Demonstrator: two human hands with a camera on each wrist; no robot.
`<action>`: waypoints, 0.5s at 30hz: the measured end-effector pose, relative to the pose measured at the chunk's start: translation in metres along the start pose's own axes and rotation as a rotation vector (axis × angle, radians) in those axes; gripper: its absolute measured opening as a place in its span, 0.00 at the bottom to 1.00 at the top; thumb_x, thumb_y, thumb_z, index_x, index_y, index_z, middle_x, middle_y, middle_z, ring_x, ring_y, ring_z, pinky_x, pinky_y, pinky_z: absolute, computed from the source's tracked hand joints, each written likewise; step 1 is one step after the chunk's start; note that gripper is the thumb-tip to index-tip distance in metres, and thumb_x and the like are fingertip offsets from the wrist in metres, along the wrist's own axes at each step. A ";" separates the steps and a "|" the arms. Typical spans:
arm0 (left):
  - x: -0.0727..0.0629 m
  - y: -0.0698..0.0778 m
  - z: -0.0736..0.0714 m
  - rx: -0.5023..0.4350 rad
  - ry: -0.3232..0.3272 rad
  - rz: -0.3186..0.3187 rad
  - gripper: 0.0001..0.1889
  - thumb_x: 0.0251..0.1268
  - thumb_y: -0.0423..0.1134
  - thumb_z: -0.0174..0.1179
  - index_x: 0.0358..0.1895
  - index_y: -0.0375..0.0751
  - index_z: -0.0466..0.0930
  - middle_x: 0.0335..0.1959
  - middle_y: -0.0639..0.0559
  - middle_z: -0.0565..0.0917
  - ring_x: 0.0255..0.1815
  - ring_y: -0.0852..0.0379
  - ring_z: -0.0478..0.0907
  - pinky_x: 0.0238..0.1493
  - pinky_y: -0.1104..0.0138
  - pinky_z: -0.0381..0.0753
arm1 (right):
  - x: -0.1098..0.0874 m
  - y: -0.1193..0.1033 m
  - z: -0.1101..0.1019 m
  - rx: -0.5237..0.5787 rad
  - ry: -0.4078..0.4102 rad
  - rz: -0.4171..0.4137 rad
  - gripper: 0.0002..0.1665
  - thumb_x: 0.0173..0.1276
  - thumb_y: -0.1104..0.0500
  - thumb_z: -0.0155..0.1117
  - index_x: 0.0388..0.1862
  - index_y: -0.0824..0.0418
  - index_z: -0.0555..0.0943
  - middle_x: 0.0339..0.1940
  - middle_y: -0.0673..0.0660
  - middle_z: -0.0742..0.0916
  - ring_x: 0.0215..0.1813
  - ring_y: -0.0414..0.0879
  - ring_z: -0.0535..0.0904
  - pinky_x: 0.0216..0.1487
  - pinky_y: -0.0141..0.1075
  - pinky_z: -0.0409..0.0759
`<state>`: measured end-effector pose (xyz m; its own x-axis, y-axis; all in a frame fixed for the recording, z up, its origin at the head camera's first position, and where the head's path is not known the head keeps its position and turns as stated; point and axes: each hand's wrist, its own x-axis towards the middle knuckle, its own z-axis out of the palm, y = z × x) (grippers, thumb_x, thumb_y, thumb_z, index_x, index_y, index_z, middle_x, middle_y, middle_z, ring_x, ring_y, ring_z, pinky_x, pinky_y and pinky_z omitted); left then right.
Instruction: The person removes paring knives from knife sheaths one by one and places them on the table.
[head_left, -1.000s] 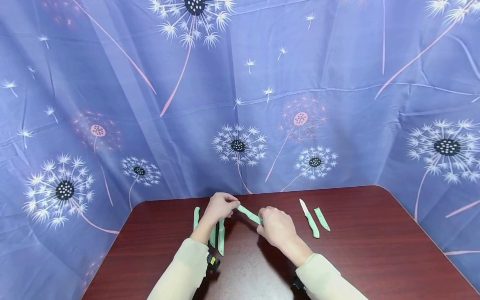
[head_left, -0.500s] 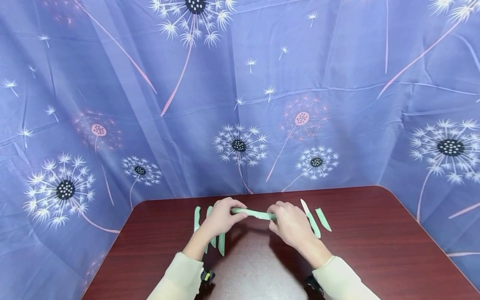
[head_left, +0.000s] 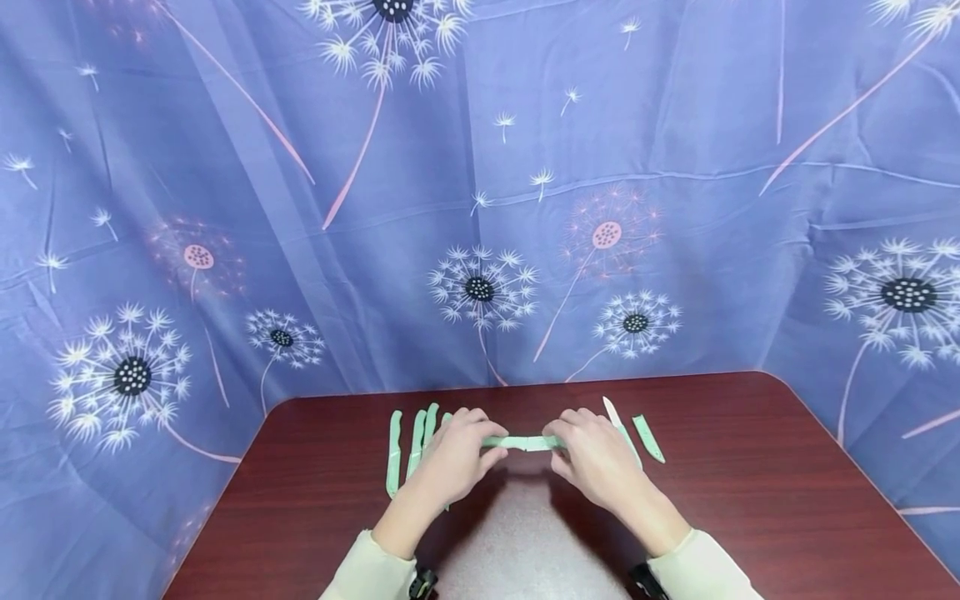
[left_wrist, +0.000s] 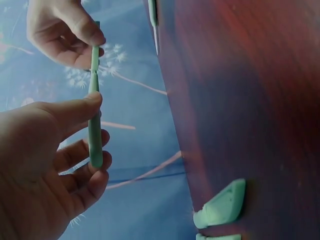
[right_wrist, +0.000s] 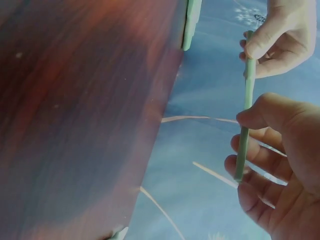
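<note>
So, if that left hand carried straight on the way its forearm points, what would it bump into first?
Beyond the green-handled knife it holds, the left hand would probably meet the dandelion-print curtain behind the table first, though depth is hard to judge.

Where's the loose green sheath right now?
In the head view, the loose green sheath lies on the table, just right of the bare-bladed knife, near the right hand.
</note>
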<state>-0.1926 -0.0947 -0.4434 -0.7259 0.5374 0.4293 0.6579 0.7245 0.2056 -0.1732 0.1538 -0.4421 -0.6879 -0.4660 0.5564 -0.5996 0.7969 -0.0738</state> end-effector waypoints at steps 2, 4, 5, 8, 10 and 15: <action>-0.001 0.004 0.001 0.013 0.011 0.016 0.11 0.63 0.42 0.78 0.46 0.47 0.92 0.38 0.59 0.83 0.38 0.57 0.75 0.41 0.65 0.79 | -0.002 0.001 -0.001 0.015 0.009 -0.014 0.14 0.50 0.65 0.77 0.38 0.57 0.89 0.32 0.45 0.83 0.34 0.44 0.76 0.38 0.39 0.79; -0.002 0.008 0.002 0.019 0.008 0.024 0.11 0.62 0.42 0.78 0.47 0.47 0.92 0.38 0.58 0.83 0.38 0.57 0.75 0.41 0.66 0.79 | -0.004 0.002 -0.001 0.033 0.019 -0.031 0.14 0.50 0.66 0.77 0.38 0.58 0.88 0.33 0.46 0.83 0.35 0.43 0.75 0.38 0.38 0.79; -0.002 0.010 0.003 0.025 0.006 0.027 0.11 0.63 0.41 0.78 0.47 0.46 0.92 0.38 0.58 0.83 0.38 0.57 0.75 0.41 0.66 0.79 | -0.005 0.002 0.000 0.040 0.023 -0.039 0.14 0.50 0.66 0.77 0.38 0.58 0.88 0.33 0.47 0.84 0.35 0.43 0.75 0.38 0.37 0.79; -0.004 0.015 0.005 0.047 0.004 0.034 0.11 0.64 0.41 0.78 0.47 0.47 0.92 0.38 0.58 0.82 0.39 0.57 0.75 0.41 0.67 0.80 | -0.009 0.003 0.000 0.051 0.038 -0.060 0.14 0.49 0.66 0.77 0.38 0.59 0.88 0.34 0.48 0.84 0.36 0.43 0.74 0.38 0.37 0.79; -0.006 0.018 0.007 0.074 0.016 0.042 0.11 0.64 0.41 0.77 0.47 0.47 0.92 0.38 0.58 0.82 0.38 0.57 0.75 0.40 0.67 0.79 | -0.012 0.004 0.000 0.048 0.045 -0.071 0.15 0.49 0.66 0.77 0.38 0.59 0.88 0.34 0.47 0.83 0.36 0.43 0.74 0.38 0.37 0.79; -0.009 0.023 0.012 0.171 0.065 0.075 0.10 0.62 0.43 0.78 0.45 0.51 0.92 0.37 0.60 0.81 0.36 0.57 0.75 0.39 0.67 0.78 | -0.016 0.003 0.001 0.035 0.061 -0.101 0.15 0.47 0.67 0.76 0.37 0.59 0.87 0.34 0.47 0.82 0.36 0.44 0.74 0.39 0.39 0.78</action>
<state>-0.1728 -0.0775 -0.4532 -0.6578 0.5677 0.4950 0.6620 0.7492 0.0205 -0.1643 0.1633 -0.4522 -0.5978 -0.5185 0.6114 -0.6795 0.7324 -0.0433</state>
